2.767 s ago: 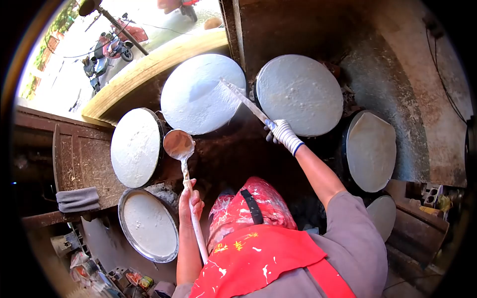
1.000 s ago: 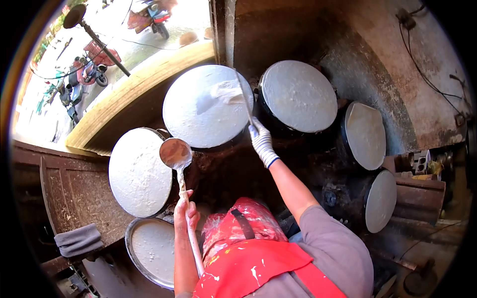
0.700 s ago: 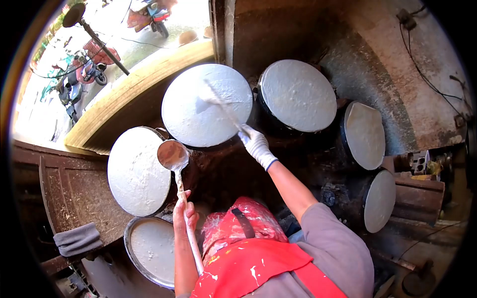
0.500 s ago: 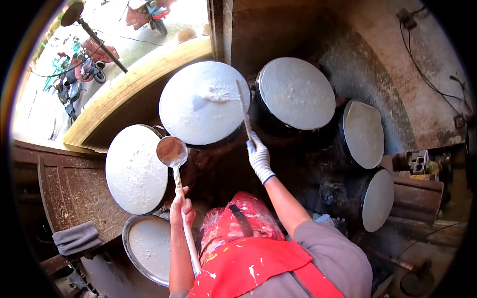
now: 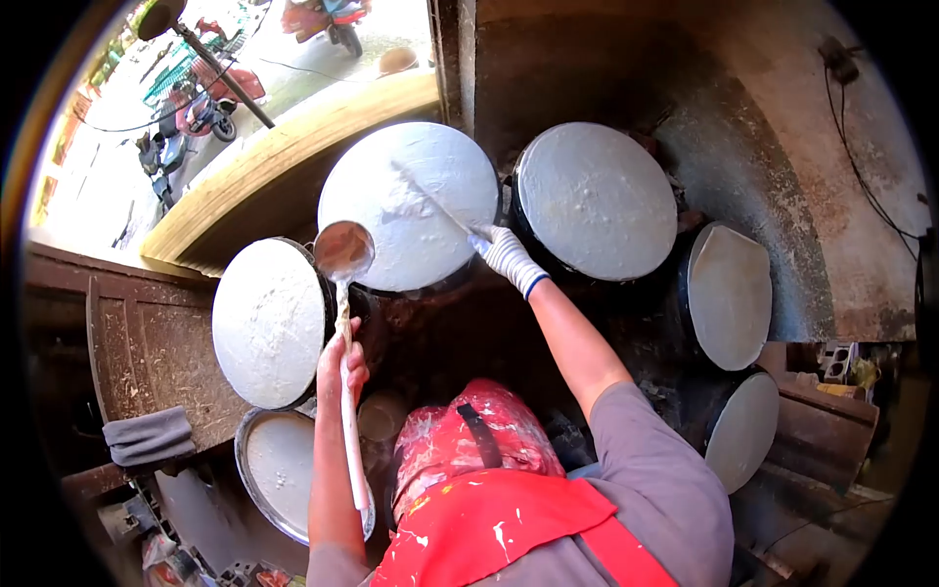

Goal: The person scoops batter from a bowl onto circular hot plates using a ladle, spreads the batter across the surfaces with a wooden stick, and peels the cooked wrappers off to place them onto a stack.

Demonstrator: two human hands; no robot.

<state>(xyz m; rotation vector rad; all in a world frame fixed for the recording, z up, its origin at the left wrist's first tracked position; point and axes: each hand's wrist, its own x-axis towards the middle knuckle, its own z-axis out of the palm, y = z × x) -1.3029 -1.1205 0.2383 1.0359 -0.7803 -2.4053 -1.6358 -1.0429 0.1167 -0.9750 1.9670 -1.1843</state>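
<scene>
My left hand (image 5: 342, 362) is closed round the long pale handle of a ladle (image 5: 344, 251). The ladle's bowl hangs between the left griddle (image 5: 266, 333) and the top griddle (image 5: 381, 245). In a white glove with a blue cuff, my right hand (image 5: 507, 259) grips a long thin scraper (image 5: 428, 196) at the near right edge of the top griddle. The scraper's blade lies across the pale layer there, beside a lumpy white patch of batter (image 5: 406, 199). Pale sheets coat both griddles.
More coated round griddles curve to the right: upper right (image 5: 597, 201), right (image 5: 732, 298) and lower right (image 5: 743, 430). A rimmed tub of white batter (image 5: 281, 468) sits at lower left. Nearby are a folded grey cloth (image 5: 149, 436) and a curved wooden ledge (image 5: 293, 161).
My right hand has come nearer, and the scraper has swung from the griddle's right edge leftward across its middle. The ladle has lifted slightly. The view has shifted a little.
</scene>
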